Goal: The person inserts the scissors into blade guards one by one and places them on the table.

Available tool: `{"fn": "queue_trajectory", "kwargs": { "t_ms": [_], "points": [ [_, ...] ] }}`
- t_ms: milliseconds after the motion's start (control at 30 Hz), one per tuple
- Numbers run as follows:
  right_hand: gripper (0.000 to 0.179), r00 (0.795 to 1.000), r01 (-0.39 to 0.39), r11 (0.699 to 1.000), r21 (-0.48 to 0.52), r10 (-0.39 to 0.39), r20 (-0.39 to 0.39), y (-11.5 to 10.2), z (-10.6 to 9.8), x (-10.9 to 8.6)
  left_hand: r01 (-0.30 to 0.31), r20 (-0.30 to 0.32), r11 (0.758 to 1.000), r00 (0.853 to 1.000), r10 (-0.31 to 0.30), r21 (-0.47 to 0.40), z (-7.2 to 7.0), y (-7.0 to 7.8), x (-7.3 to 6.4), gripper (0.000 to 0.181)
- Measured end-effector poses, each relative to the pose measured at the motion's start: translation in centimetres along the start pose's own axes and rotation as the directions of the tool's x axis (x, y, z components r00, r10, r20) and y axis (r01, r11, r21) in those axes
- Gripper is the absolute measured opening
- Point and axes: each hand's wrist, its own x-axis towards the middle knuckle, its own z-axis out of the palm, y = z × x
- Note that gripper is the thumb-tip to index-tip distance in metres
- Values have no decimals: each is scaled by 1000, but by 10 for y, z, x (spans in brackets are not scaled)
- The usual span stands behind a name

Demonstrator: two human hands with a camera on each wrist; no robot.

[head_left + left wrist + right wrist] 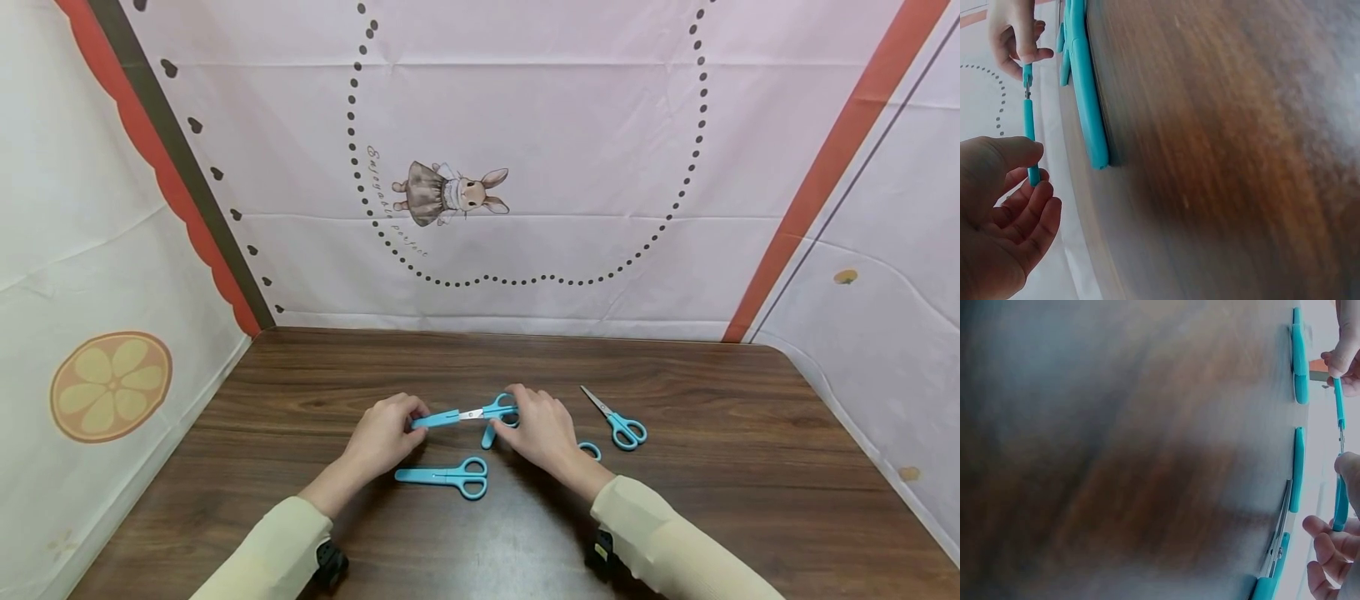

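A pair of light-blue scissors (471, 414) is held level above the table between both hands, its blades partly inside a blue blade cover (437, 419). A short stretch of bare metal shows between cover and handles. My left hand (384, 435) pinches the far end of the cover between thumb and fingers; the left wrist view shows this grip on the cover (1029, 122). With thumb and fingers, my right hand (546, 427) grips the handle loops (1340, 503). A loose blue cover (489, 435) lies below, partly hidden by the right hand.
Covered blue scissors (442, 477) lie on the brown table (300, 400) nearer the body. Uncovered scissors (615, 421) rest right of the right hand, and another blue handle loop (590, 450) shows beside the right forearm. A printed cloth (525, 125) hangs behind the table.
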Motion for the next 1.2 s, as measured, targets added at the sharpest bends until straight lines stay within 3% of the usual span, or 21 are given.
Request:
{"fn": "queue_trajectory", "kwargs": {
  "t_ms": [1200],
  "points": [
    [49,999,-38,999,15,38,14,1,-2,-6,-61,-10,998,998,61,3,7,10,5,13]
  ]
}}
